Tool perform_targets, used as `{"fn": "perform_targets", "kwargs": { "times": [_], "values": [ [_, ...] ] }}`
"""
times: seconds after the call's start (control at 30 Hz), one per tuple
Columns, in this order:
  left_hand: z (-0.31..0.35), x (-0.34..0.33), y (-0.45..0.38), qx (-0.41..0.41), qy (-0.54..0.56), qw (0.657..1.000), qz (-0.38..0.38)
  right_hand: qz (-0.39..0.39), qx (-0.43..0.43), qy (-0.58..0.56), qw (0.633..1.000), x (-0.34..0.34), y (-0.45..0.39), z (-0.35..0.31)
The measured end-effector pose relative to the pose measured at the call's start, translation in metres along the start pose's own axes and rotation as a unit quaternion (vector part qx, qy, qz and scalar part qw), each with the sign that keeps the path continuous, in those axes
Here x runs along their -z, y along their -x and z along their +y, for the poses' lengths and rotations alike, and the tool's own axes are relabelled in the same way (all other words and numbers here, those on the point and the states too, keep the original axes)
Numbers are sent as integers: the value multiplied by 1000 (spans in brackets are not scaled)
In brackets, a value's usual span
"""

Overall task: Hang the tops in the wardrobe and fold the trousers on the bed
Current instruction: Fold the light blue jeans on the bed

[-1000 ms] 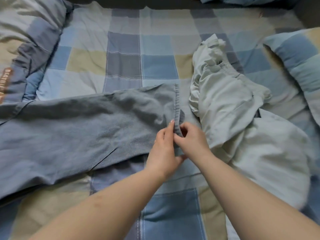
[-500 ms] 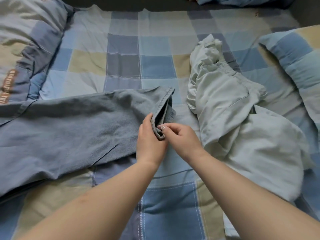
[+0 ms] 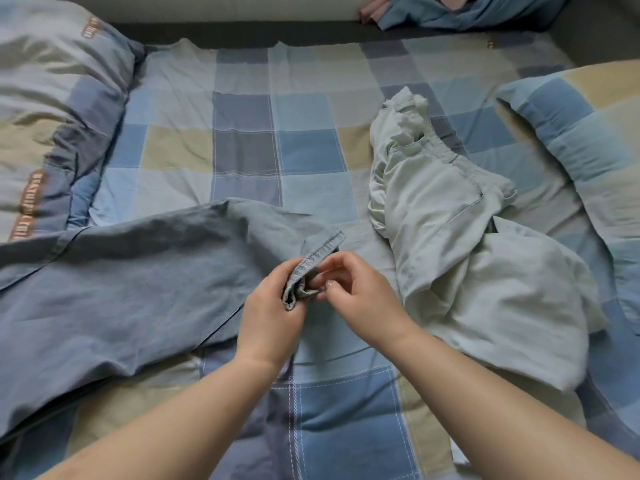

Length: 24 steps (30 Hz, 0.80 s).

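Blue-grey trousers (image 3: 131, 292) lie spread across the left of the checked bed (image 3: 242, 140), legs running leftward. My left hand (image 3: 268, 317) grips the bunched hem of a leg, lifted a little off the bed. My right hand (image 3: 356, 296) is right beside it, its fingertips curled at the same hem; whether they pinch the cloth is unclear. A pale green pair of trousers (image 3: 450, 251) lies crumpled to the right of my hands.
A folded checked duvet (image 3: 52, 116) sits at the far left and a checked pillow (image 3: 588, 133) at the right. Blue and pink clothes (image 3: 450, 12) lie heaped at the far edge by the dark bed frame (image 3: 242, 31).
The hem end of the blue-grey leg has been gathered from flat into a bunch in my left hand. Both hands shifted slightly left and toward me.
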State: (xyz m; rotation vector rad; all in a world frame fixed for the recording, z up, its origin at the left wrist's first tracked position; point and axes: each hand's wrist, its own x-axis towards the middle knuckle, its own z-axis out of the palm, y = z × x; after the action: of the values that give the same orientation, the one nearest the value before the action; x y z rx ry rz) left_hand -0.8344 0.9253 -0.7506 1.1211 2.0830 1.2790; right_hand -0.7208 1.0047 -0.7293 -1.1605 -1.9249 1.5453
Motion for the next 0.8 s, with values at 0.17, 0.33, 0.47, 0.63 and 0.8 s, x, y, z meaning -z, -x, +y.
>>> {"fn": "perform_targets", "kwargs": {
  "times": [0.17, 0.33, 0.47, 0.63, 0.8],
  "values": [
    [12, 38, 4, -25, 60, 998, -6, 64, -193, -54, 978, -10, -20, 7],
    [16, 78, 15, -64, 88, 993, -36, 25, -303, -152, 940, -43, -29, 8],
    [13, 104, 17, -105, 59, 989, -83, 76, -302, -339, 888, -72, -33, -1],
    [9, 131, 10, -285, -237, 914, -167, 212, -260, -236, 912, -60, -47, -3],
    [20, 133, 11, -190, -472, 805, -305, 281, -221, -154, 921, -45, -52, -26]
  ]
}}
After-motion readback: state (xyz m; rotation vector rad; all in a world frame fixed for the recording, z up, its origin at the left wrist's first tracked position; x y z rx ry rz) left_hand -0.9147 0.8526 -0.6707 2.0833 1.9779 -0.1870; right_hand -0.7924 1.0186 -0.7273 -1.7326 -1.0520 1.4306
